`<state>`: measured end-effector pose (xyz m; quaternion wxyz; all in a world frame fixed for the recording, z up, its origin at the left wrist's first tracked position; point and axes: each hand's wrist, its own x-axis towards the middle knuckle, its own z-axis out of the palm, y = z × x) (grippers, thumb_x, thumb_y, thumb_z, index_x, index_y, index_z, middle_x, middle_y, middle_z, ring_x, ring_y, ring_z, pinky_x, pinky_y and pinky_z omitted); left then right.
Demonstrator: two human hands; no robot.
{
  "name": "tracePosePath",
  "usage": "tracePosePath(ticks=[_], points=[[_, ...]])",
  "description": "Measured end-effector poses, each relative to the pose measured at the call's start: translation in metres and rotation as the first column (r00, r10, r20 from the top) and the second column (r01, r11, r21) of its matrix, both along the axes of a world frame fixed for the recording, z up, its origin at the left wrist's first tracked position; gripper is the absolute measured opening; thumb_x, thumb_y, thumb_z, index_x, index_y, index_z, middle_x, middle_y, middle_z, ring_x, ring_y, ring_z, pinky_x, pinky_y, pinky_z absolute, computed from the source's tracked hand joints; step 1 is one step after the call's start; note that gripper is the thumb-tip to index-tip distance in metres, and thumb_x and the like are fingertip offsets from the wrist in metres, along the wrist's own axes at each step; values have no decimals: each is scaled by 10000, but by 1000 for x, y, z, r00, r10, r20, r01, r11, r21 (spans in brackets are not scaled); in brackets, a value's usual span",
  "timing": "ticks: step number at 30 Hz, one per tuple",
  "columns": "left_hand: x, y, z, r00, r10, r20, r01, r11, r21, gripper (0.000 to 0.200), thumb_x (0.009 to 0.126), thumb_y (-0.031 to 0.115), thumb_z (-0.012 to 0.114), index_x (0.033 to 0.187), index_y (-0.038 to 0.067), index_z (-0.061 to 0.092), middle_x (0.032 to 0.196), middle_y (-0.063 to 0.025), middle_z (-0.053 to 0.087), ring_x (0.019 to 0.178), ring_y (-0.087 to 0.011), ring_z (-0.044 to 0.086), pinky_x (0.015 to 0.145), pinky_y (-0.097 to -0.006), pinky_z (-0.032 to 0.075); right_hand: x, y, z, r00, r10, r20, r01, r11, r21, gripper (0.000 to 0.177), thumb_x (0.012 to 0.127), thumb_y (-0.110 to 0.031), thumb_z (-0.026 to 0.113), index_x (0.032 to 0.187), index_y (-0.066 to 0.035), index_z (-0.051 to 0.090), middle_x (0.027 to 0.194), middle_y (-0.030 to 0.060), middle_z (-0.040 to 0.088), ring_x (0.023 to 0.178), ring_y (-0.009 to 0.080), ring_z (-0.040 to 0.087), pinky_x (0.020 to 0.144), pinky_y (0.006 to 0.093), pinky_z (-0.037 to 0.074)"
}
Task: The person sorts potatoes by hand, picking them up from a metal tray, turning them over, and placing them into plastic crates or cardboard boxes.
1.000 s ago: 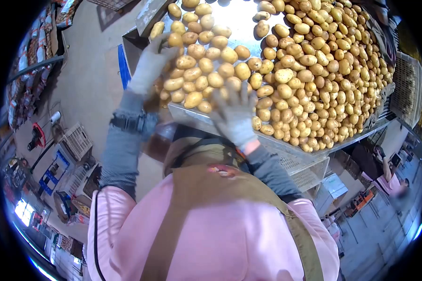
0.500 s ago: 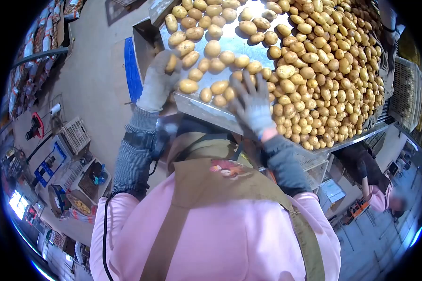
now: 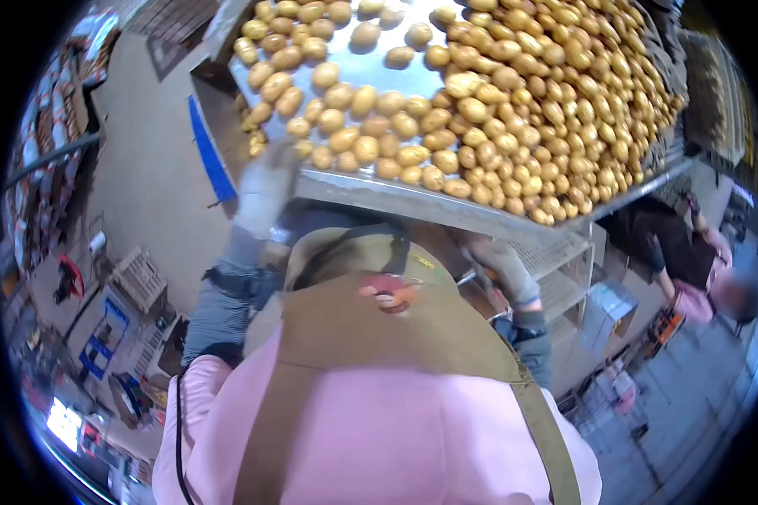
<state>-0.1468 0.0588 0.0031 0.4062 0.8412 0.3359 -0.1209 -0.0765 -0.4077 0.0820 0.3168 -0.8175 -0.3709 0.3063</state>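
Yellow-brown potatoes (image 3: 556, 109) lie on a metal sorting table (image 3: 370, 189), heaped at the right and spread thinner to the left. At the table's front left corner is my left hand (image 3: 268, 185) in a grey glove. Its fingers are blurred, close beside the nearest potatoes and the chute-like opening (image 3: 227, 105); whether it holds one cannot be made out. My right hand (image 3: 504, 265), also gloved, is below the front edge, near my apron (image 3: 396, 328). Its fingers are partly blurred against dark shapes, and any contents are hidden.
Right of my right hand stands a pale crate rack (image 3: 560, 261). A blue panel (image 3: 206, 151) hangs at the table's left side. Filled sacks (image 3: 50, 160) are stacked far left. Another person (image 3: 699, 269) is at the right, near a pale blue box (image 3: 611, 311).
My right hand has left the potatoes and dropped below the table edge. My left hand has moved down a little. Potatoes now lie along the front edge and at the left opening; the view has shifted.
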Motion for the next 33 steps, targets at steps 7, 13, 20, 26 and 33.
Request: tracePosePath(ticks=[7,13,20,26,33], points=[[75,-60,2,554,-818,153,654,542,528,607,912,351,655,1463,146,505,1550,-124,448,1455,-302,385,1208,-506,255,-47,-129,-23,488,-764,421,869,379,-319,522,952,-116,619,1439,21,490,1374,232,573,1253,330,573,1086,407,440],[73,-21,-22,728,-677,107,486,620,616,695,905,418,618,1506,116,443,1580,-95,418,1488,-284,333,1209,-553,198,64,113,-60,675,-598,431,643,764,53,896,765,-353,835,1513,-76,427,1589,297,283,1464,458,297,1192,517,258],[-5,-6,-12,792,-579,195,417,745,521,553,915,241,651,1427,89,509,1538,-151,447,1434,-369,391,1185,-587,230,152,269,-85,691,-218,689,248,967,56,639,758,-329,802,1349,-230,581,1382,101,512,1174,352,526,976,483,447],[6,21,-9,850,-253,461,43,907,418,463,848,58,665,1307,43,602,1377,-190,575,1289,-388,521,1092,-465,420,248,348,-102,798,-47,601,22,999,48,505,923,-429,643,1386,-239,580,1261,77,652,1168,297,587,994,423,480],[109,44,-31,933,-352,77,214,712,669,564,922,391,602,1399,92,568,1501,-180,479,1417,-348,399,1118,-576,309,197,410,-89,748,1,664,-104,988,115,321,871,-401,658,1118,-202,706,1365,86,563,1208,341,541,971,511,448]])
